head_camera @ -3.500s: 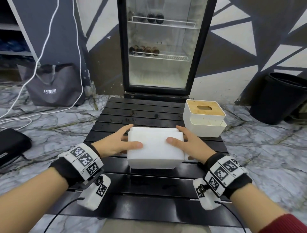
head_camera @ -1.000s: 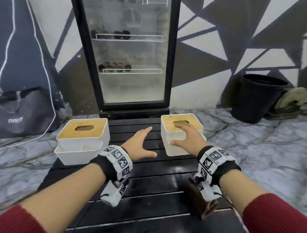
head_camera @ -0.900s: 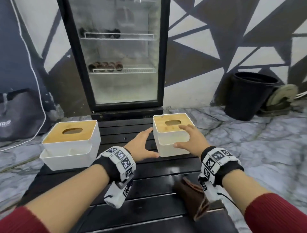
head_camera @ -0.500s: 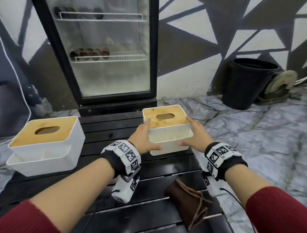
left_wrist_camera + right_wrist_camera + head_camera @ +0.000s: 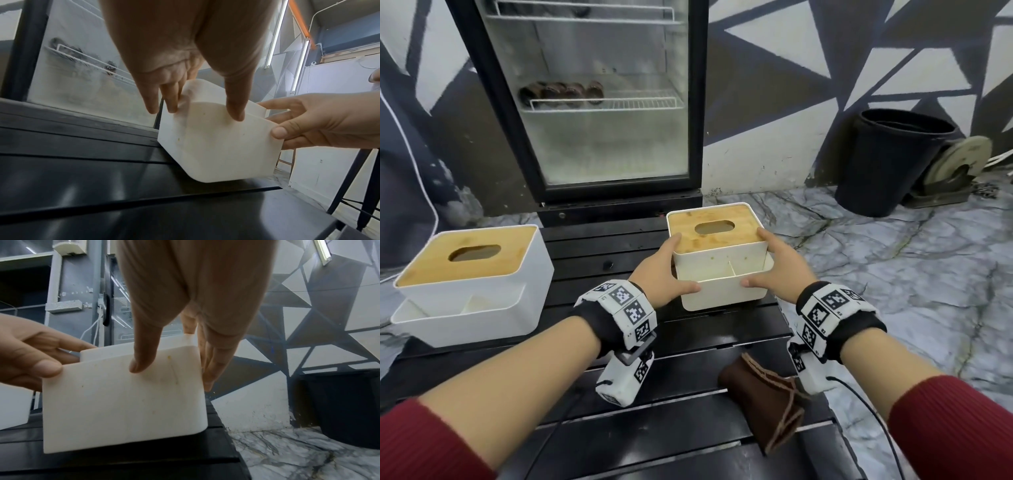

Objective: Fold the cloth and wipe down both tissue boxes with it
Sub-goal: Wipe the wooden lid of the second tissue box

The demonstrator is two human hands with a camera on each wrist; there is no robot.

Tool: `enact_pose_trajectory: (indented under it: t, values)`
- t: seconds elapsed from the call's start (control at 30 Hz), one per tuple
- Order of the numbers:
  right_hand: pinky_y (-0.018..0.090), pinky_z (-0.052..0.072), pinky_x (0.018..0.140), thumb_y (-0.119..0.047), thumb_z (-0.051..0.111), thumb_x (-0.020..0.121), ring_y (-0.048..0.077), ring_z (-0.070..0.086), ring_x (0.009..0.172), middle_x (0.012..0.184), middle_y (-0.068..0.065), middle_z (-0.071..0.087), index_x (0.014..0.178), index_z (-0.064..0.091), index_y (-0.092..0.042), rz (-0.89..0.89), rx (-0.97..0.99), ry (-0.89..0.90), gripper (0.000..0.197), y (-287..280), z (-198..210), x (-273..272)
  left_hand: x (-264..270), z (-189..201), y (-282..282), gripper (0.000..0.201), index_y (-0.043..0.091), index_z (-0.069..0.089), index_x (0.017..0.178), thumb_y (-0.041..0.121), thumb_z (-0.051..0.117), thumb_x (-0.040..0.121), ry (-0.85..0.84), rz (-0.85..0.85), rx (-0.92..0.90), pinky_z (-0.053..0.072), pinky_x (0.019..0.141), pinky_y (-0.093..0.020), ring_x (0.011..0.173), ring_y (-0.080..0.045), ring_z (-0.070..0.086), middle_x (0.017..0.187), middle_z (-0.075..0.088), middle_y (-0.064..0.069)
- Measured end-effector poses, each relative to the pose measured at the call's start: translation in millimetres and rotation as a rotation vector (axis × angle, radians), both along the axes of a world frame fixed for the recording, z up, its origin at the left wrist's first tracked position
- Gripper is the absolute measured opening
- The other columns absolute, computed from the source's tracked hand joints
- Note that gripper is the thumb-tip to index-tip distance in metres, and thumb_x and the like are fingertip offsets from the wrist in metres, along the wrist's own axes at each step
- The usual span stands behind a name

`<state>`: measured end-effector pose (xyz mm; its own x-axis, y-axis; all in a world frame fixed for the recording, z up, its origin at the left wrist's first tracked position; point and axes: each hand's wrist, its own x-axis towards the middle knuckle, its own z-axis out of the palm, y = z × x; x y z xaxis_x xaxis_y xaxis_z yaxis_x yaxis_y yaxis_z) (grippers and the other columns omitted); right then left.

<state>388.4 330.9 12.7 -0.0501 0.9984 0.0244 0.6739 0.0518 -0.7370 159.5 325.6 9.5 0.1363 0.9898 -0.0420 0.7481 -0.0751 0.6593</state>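
Both hands held the right-hand tissue box (image 5: pixel 717 260), one at each end. The left hand (image 5: pixel 661 274) had its fingers along the left wall and its thumb pressed to the front; the right hand (image 5: pixel 779 267) mirrored it on the other side, thumb on the front, fingers spread down the right wall. Neither hand was curled tight; each clamped the box between straight fingers and thumb.

The box sat toward the right edge of the black slatted table (image 5: pixel 688 346), and in the wrist views it appeared tipped, one lower corner on the slats, though the wide lens may have exaggerated that. The other tissue box (image 5: pixel 472 284) stood well to its left, overhanging the table's left edge. The brown cloth (image 5: pixel 763 407) lay nearer the person than the held box, bunched and not neatly folded, untouched by either hand.

The likely risk: a flat-fingered clamp on smooth plastic could slip, and so close to the edge the box might fall to the floor, its wooden lid (image 5: pixel 714 230) coming loose.
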Motion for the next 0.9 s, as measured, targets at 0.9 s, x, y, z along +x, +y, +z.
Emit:
enact_pose_trajectory:
  t: [0.9]
  values:
    - [-0.005, 0.034, 0.064, -0.022, 0.082, 0.065, 0.003, 0.047, 0.096, 0.107, -0.012, 0.049, 0.143, 0.028, -0.026, 0.163, -0.012, 0.104, 0.095, -210, -15, -114, -137, 3, -233, 0.103, 0.03, 0.015, 0.149, 0.031, 0.081, 0.07, -0.021, 0.049, -0.035, 0.03, 0.108, -0.025, 0.134, -0.012, 0.039, 0.147, 0.04, 0.002]
